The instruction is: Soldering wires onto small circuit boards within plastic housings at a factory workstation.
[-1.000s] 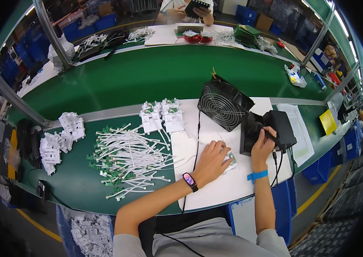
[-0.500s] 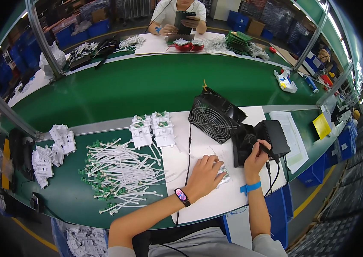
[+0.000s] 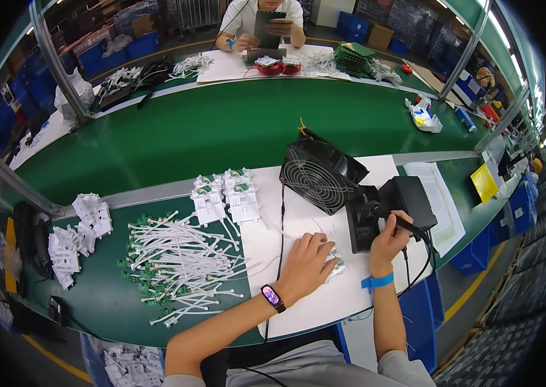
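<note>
My right hand (image 3: 389, 241) grips a black soldering iron (image 3: 404, 224) by its handle. The iron's front end is at the black soldering stand (image 3: 364, 221), where its tip is hidden. On the white sheet my left hand (image 3: 306, 263) is bent over a small white housing with a green circuit board (image 3: 335, 266), its fingers curled and holding it down. Much of that housing is covered by the hand. To the left lies a pile of white cables with green boards (image 3: 182, 258). Behind it stand several white housings fitted with green boards (image 3: 242, 197).
A black fan with a wire grille (image 3: 320, 175) stands behind my hands. Right of the stand is a black box (image 3: 408, 201) with cables, beside paper sheets (image 3: 437, 206). White housings (image 3: 69, 248) lie at the far left. Across the green bench another person (image 3: 263, 29) holds a dark board.
My right hand has shifted slightly, and the iron has swung to point left into the stand with its cable trailing right. My left hand stays on the housing. The view has shifted slightly.
</note>
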Demonstrator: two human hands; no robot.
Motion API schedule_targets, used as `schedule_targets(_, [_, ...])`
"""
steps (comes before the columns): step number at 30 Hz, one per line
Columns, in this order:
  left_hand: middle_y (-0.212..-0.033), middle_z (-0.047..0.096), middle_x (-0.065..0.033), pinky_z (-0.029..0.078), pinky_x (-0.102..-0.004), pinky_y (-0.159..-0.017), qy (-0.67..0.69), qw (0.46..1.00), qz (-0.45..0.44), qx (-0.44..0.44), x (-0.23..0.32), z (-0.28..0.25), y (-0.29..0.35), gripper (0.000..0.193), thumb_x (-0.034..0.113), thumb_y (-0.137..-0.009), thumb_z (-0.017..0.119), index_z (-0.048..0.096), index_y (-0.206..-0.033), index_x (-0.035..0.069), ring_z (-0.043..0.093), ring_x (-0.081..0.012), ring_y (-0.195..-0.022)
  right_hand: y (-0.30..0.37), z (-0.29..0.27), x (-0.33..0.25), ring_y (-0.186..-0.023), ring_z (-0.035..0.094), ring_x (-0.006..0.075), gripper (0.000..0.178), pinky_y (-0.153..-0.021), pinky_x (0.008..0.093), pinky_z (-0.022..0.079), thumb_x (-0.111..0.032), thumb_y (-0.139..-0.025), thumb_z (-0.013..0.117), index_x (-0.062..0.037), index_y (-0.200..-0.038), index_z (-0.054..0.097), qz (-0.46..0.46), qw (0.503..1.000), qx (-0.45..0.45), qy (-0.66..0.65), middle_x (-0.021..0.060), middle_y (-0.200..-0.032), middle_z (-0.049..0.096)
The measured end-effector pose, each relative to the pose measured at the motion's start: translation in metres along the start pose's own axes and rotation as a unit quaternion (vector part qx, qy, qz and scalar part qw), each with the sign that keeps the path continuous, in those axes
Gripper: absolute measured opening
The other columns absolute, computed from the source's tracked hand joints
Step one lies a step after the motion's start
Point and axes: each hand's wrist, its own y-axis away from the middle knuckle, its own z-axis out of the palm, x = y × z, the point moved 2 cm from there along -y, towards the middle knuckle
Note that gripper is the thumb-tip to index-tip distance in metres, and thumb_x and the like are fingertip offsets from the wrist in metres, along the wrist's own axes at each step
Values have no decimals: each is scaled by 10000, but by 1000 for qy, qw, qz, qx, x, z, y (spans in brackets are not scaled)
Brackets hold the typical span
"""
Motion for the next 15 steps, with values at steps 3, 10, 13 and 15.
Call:
schedule_targets(3, [-1146,579,-120,442,-403,-885,0,1000,1,3,1,-1,1,335,229,-919,711,669,-1178,21,530,-301,-1026,-2,-9,7,-804,530,73,68,-689,216,432,-80,-1049,583,-18,-1072,601,-5,999,29,-21,19,-920,586])
schedule_targets(10, [-1165,582,-127,431,-407,-901,7,1000,-12,1,-1,-2,-2,331,198,-933,696,672,-1212,20,522,-307,-1056,3,-42,5,-872,548,120,76,-784,244,463,-86,-1056,548,-12,-1049,567,-112,981,153,-36,50,-961,572])
schedule_targets(13, [-1176,580,-133,429,-411,-926,13,999,-30,-23,1,-6,-3,357,197,-950,676,663,-1259,19,516,-315,-1084,16,-46,4,-874,540,125,86,-782,247,466,-100,-1068,513,-19,-1051,537,-99,984,138,-57,55,-964,554])
schedule_targets(15, [-1246,568,-161,421,-425,-968,12,998,-43,-54,11,-12,-3,466,227,-960,672,594,-1360,2,512,-337,-1132,24,-43,2,-871,523,116,88,-756,230,453,-111,-1071,501,-28,-1050,521,-98,984,116,-92,53,-961,536])
